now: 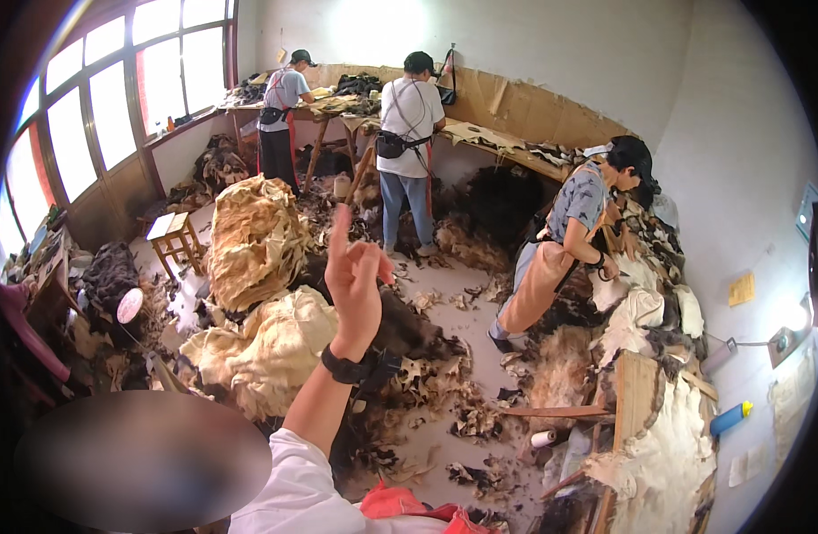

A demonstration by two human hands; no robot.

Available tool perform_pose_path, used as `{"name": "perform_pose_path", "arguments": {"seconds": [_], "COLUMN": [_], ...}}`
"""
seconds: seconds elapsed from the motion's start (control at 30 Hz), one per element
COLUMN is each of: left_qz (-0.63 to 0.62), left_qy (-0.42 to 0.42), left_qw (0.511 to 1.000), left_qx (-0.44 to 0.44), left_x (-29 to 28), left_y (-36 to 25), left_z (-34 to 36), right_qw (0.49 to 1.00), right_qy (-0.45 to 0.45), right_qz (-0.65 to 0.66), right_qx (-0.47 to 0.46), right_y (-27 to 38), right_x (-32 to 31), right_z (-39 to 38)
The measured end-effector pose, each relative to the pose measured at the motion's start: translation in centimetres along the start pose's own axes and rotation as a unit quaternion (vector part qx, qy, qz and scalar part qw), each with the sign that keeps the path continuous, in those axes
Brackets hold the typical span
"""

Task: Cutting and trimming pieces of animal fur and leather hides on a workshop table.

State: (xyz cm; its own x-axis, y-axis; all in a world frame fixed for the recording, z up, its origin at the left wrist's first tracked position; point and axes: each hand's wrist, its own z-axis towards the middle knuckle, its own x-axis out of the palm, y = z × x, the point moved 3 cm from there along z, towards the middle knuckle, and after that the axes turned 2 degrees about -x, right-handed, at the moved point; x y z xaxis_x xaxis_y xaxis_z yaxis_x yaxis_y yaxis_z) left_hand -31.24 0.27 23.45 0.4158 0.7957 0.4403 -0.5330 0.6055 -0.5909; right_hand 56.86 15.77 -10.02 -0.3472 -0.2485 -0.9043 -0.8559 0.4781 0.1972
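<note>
My left hand [356,294] is raised in the middle of the view, its forearm coming up from a white sleeve. The index finger points upward, apart from the other fingers, which are loosely curled. I see nothing held in it. A dark band [345,367] circles the wrist. Behind the hand lie a large heap of cream and tan hides [258,240] and a paler hide pile [265,347]; the hand appears to touch neither. My right hand is out of view. Red cloth [409,507] shows at my front.
Two people [411,133] [286,102] work at the back bench; another person [560,231] bends over hides on the right. A small wooden stool [173,236] stands at left. Hide scraps [480,418] litter the floor. A wooden board [634,400] stands upright near right. A blurred patch covers the lower left.
</note>
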Motion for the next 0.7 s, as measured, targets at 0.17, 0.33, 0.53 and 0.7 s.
{"name": "perform_pose_path", "arguments": {"seconds": [0.17,0.33,0.53,0.7], "left_qz": [0.054,0.11,0.124,0.283], "left_qy": [0.104,0.271,0.437,0.433], "left_qw": [0.99,0.927,0.831,0.854], "left_qx": [-0.074,-0.235,-0.32,0.051], "left_x": [0.7,1.8,2.1,2.3], "left_y": [-0.1,4.9,5.4,2.8], "left_z": [-4.6,-13.5,-24.0,-18.0], "right_qw": [0.987,0.961,0.953,0.984], "right_qy": [-0.136,-0.104,-0.154,-0.147], "right_qz": [-0.002,-0.232,-0.232,-0.089], "right_qx": [-0.082,-0.107,-0.118,-0.05], "right_y": [3.8,4.4,9.0,11.2], "right_x": [-1.8,-4.5,-5.2,-6.6], "right_z": [-1.9,-4.0,-6.9,-10.1]}}
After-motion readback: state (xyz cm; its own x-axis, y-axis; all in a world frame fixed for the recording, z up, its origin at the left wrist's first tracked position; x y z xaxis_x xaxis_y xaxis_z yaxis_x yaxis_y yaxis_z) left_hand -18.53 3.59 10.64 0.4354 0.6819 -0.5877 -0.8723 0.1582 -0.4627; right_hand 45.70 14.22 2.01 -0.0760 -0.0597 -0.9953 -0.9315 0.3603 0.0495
